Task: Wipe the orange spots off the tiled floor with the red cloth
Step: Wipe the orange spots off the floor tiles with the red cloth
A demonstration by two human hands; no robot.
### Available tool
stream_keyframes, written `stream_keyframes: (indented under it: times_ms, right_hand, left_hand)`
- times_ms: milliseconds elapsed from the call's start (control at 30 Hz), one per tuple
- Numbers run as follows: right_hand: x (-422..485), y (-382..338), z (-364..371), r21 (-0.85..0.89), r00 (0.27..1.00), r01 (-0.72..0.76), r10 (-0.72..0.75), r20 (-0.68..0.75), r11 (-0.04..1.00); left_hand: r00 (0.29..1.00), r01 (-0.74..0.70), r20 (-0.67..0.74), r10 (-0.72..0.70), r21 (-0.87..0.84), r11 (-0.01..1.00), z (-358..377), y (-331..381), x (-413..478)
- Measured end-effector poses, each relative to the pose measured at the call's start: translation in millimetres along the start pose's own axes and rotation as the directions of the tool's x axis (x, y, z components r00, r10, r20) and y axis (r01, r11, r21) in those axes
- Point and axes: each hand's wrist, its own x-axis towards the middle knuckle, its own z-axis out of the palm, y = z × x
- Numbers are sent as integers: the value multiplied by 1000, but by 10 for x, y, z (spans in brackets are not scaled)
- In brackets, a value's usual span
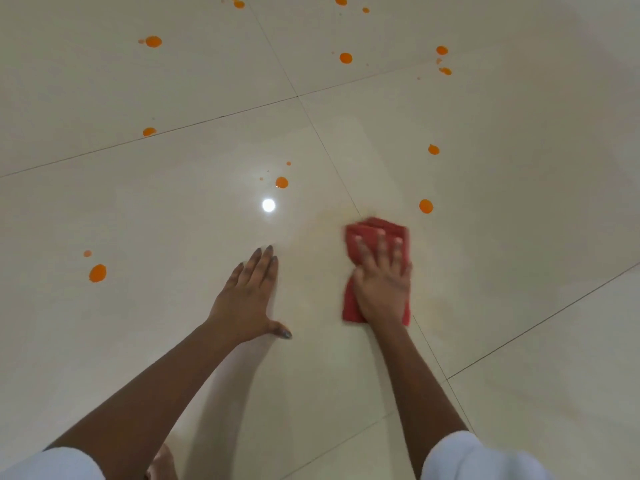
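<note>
Right hand (381,282) flat on red cloth (372,226), fingers straight and spread, pressing it onto tiled floor (519,220); cloth edges blurred. Left hand (247,296) released, palm down on tile, holding nothing. I see faint yellowish smear (322,220) just left of cloth. Closest spot (426,206) near cloth's far corner, not touching. Other orange spots (281,182) scattered farther out.

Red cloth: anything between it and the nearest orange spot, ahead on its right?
Nothing visible: only bare tiled floor lies between the red cloth and that orange spot. The right hand presses flat on the cloth; the left hand rests off to the left.
</note>
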Motion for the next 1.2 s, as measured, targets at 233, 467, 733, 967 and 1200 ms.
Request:
stream_keyframes:
  times_ms: [233, 467, 733, 967, 1200]
  right_hand:
    - [-994, -638, 106, 33, 984, 177, -177, 0, 984]
    - [296, -279, -12, -39, 987, 159, -158, 26, 987]
    - [-801, -1219, 169, 15, 951, 304, -304, 54, 953]
    - [-180, -1028, 173, -65, 951, 308, -308, 9, 949]
    - [-1174, -1958, 304, 27, 726, 680, -678, 110, 733]
  left_hand:
    - [1000, 19, -11, -20, -45, 999, 150, -75, -270]
    - [997, 75, 6, -74, -64, 995, 137, -321, -448]
    - [989, 141, -32, -146, -119, 983, 268, -560, -871]
    - [956, 275, -58, -287, -156, 949, 328, -832, -1217]
    - [830, 541, 15, -558, -265, 798, 314, -1049, -1579]
